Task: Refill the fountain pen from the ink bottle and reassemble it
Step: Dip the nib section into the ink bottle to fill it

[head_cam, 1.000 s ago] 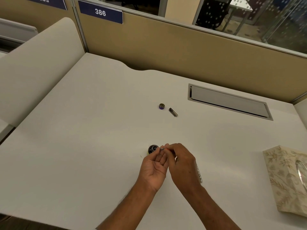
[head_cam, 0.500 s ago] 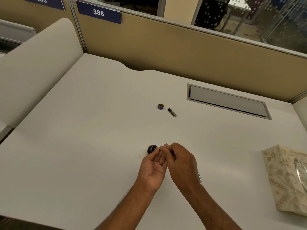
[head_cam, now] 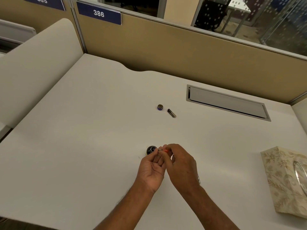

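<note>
Pinched between both hands is a small pen piece (head_cam: 164, 150). The left hand (head_cam: 152, 170), palm up and fingers curled, holds its silver end. The right hand (head_cam: 181, 166), knuckles up, grips its orange middle with thumb and fingertips.

Half a second ago the fingers covered the piece completely; now the silver tip and a strip of orange show between them. The right hand's fingers have spread a little. Both hands sit at the same spot beside the bottle (head_cam: 150, 149), and the cap (head_cam: 160, 107), tube (head_cam: 171, 113) and tissue box (head_cam: 285, 180) lie as they did.

The left fingertips cover the near right edge of the bottle, so only its dark rounded body and open mouth show. Most of the pen piece is buried in the grip, and its right end cannot be made out. A thin silver part (head_cam: 198, 179) peeks out from under the right wrist on the desk (head_cam: 83, 146); the arm hides the rest. The frame's right edge cuts off the tissue box.

The bottle stands just left of the grip, touching or nearly touching the left fingertips, with the silver tip pointing at its mouth from just beside it. The cap and tube lie side by side well beyond the hands, towards the hatch (head_cam: 227, 103).
</note>
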Available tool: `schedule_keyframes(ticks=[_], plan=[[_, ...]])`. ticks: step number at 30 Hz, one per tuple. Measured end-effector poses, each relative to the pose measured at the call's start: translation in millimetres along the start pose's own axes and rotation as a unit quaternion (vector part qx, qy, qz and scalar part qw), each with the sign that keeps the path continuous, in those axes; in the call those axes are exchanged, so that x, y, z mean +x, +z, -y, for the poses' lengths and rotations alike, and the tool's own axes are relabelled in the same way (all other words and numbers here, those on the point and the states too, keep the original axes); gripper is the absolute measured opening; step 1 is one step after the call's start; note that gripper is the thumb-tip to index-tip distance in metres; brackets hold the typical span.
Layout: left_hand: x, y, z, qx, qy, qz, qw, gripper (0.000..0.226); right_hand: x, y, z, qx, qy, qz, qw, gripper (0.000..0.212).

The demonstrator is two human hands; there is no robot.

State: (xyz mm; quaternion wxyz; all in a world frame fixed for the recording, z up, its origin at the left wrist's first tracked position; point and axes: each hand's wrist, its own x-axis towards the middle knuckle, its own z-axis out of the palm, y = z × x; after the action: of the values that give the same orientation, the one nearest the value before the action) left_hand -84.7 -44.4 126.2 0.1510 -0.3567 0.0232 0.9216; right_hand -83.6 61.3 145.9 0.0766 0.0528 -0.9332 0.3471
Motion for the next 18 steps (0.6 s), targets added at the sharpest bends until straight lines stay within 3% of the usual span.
schedule_keyframes(ticks=[7, 10, 18], plan=[[3.8, -3.2, -0.2, 0.021, 0.003, -0.006, 1.0, 0.022, 1.4, 2.6, -1.1, -0.029, -0.003, -0.02, 0.999, 0.02], [4.0, -3.5, -0.4, 0.017, 0.002, -0.002, 1.0, 0.019, -0.4, -0.4, -1.3, -0.015, -0.011, -0.01, 1.0, 0.002], [4.4, -3.6, 1.2, 0.02, 0.005, -0.001, 1.0, 0.023, 1.0, 3.2, -3.1, -0.029, -0.006, -0.025, 0.999, 0.018]])
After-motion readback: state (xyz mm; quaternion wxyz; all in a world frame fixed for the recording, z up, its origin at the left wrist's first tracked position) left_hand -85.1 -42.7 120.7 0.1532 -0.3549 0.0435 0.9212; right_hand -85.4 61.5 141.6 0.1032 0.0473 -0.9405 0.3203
